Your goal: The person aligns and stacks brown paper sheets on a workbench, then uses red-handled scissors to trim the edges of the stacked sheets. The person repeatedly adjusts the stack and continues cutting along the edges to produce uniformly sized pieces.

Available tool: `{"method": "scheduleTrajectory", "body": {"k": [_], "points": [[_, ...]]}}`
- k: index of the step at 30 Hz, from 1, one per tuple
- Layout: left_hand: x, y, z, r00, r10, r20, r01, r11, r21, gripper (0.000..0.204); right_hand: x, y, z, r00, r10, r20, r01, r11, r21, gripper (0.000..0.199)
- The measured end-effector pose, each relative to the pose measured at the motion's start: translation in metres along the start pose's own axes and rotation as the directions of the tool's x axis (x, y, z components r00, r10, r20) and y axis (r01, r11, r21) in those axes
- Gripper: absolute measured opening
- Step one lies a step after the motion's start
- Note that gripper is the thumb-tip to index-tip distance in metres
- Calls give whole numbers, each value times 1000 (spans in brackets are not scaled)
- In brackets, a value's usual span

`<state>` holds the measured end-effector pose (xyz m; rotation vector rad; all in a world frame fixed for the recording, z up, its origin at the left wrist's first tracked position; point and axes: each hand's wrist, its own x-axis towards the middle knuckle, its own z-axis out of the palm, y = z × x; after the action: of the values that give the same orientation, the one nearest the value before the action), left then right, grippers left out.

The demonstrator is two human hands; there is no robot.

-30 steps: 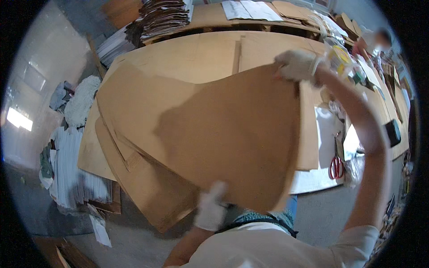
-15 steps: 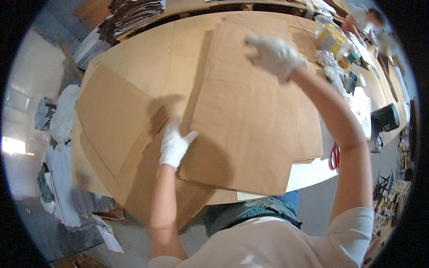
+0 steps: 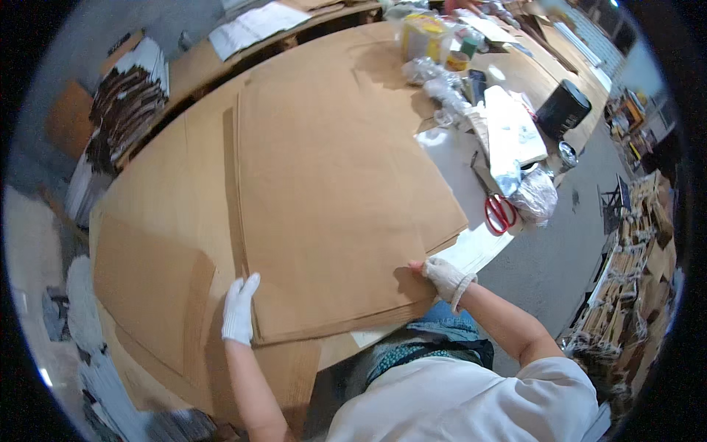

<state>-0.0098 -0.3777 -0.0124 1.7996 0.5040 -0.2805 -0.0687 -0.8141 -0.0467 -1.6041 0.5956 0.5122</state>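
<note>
Brown sheets [image 3: 151, 287] lie left of the large paper stack [image 3: 331, 184], with wooden table [image 3: 158, 173] showing between. The gloved left hand [image 3: 238, 306], open, rests at the stack's left edge. The right hand [image 3: 442, 278] meets its near right corner; whether it pinches, I cannot tell. Red-handled scissors [image 3: 501, 214] lie just right of the stack.

Soft light covers the brown paper stack [image 3: 331, 199]; shadow edges its left side, highlights fleck crumpled plastic [image 3: 535, 196] to its right, and fisheye distortion bows the tabletop [image 3: 162, 169] beneath.
</note>
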Motion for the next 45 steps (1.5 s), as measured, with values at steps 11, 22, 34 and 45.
{"method": "scheduleTrajectory", "body": {"k": [11, 22, 34, 45], "points": [[-27, -3, 140, 969, 99, -228, -187, 895, -406, 60, -56, -230, -45, 840, -532, 108, 513, 712, -480, 38], [-62, 61, 184, 496, 778, 386, -689, 82, 720, 84, 7, -68, -122, 666, -743, -67, 221, 283, -933, 42], [49, 81, 230, 438, 738, 514, -733, -38, 679, 85, -5, -28, 12, 197, -869, 454, 922, 7, -387, 40], [149, 115, 257, 455, 787, 416, -667, -8, 745, 79, 102, -128, 11, 423, -840, 339, 385, -173, -907, 71]]}}
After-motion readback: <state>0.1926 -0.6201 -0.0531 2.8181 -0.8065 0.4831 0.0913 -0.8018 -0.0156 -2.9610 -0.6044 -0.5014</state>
